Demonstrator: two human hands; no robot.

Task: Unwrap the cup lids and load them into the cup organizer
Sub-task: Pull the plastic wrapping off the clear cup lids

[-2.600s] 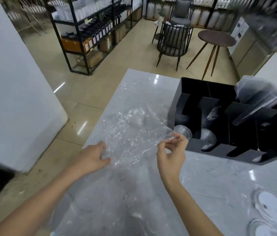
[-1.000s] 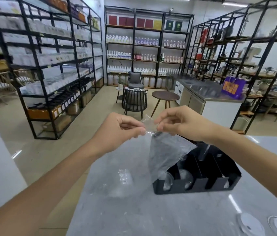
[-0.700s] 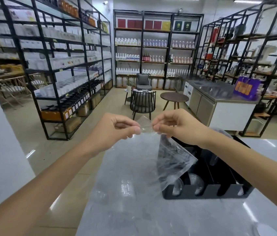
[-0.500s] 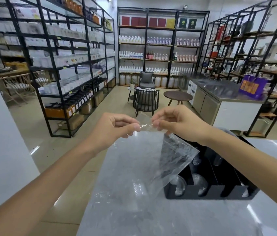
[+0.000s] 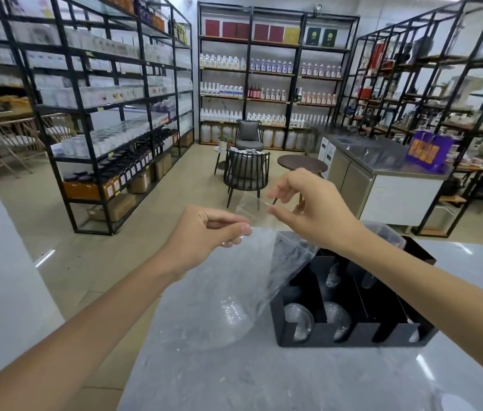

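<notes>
Left hand (image 5: 204, 232), right hand (image 5: 308, 209) pinch plastic bag (image 5: 234, 292) top, empty. Black organizer (image 5: 352, 341): clear lids (image 5: 299, 320) in two left front slots.

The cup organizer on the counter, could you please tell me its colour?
The organizer is plain black, seen in the head view.

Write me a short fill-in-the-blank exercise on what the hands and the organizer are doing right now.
1. Both hands pinch a clear plastic ____, held up above the counter.
2. The left hand grips it lower than the ____ hand.
3. The organizer on the marble counter is ____ in colour.

Missing words: bag; right; black
</notes>
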